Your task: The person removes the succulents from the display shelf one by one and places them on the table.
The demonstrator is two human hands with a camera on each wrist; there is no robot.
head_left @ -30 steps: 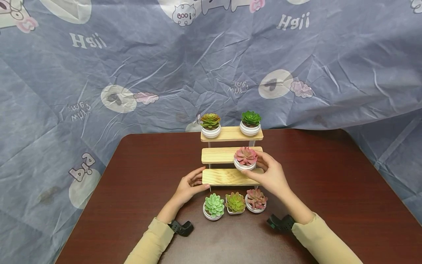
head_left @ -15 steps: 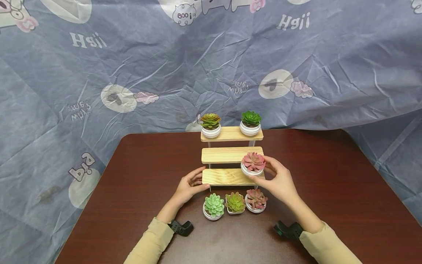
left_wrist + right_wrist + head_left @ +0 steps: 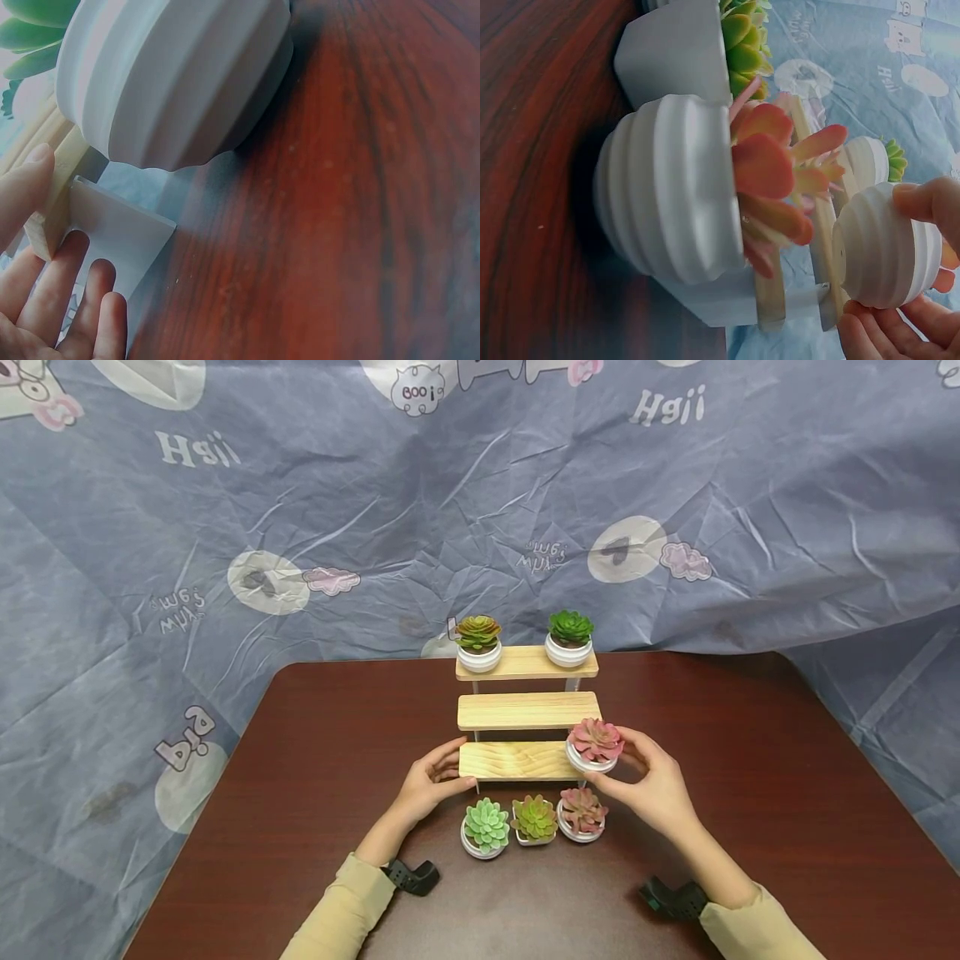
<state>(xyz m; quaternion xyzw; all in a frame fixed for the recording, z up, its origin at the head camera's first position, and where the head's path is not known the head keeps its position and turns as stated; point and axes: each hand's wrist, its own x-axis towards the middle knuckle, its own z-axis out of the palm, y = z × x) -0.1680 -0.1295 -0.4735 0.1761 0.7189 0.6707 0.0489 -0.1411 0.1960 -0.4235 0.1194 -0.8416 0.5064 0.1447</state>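
My right hand point(image 3: 654, 783) holds a potted pink succulent point(image 3: 595, 742) by its white ribbed pot, thumb on the near side. It appears just above the right end of the lowest board of a three-tier wooden plant stand point(image 3: 517, 761). In the right wrist view, the pot point(image 3: 881, 244) is pinched between thumb and fingers, apart from the boards. At the lowest board's left end, my left hand point(image 3: 426, 787) grips the stand. The left wrist view has the thumb point(image 3: 28, 184) against the board and fingertips below, near a clear support point(image 3: 124, 225).
On the top board stand a brownish-green succulent point(image 3: 478, 643) and a dark green one point(image 3: 570, 638). A pale green succulent point(image 3: 486, 828), a yellow-green one point(image 3: 534, 820) and a reddish one point(image 3: 582, 815) line the table before the stand. Patterned cloth point(image 3: 420, 510) hangs behind.
My right hand has carried the pink succulent right and toward me, from in front of the middle board to the lowest board's right end. The left hand stays on the stand.
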